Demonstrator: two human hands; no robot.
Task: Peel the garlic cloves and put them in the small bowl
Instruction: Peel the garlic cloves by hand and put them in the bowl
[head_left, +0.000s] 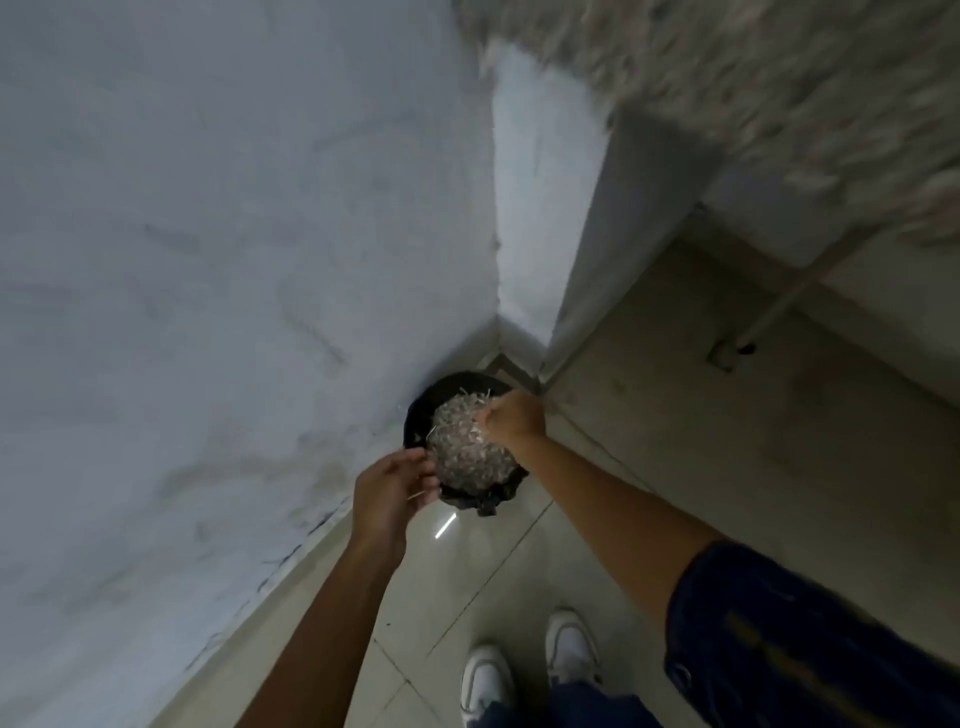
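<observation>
A black bin (415, 415) lined with a black bag stands on the floor in the wall corner, heaped with pale garlic peels (467, 447). My left hand (392, 488) hovers at the bin's near left rim, palm turned toward it and fingers loosely extended; a thin pale sliver shows by its fingers. My right hand (511, 421) is over the bin's right side, touching the heap, its fingers curled downward and hidden behind its back. No garlic cloves and no small bowl are in view.
A white wall (234, 260) runs along the left, and a white cabinet side (597, 249) stands behind the bin under a speckled counter (779, 78). I stand on a glossy tiled floor (675, 441); my white shoes (524, 670) are at the bottom.
</observation>
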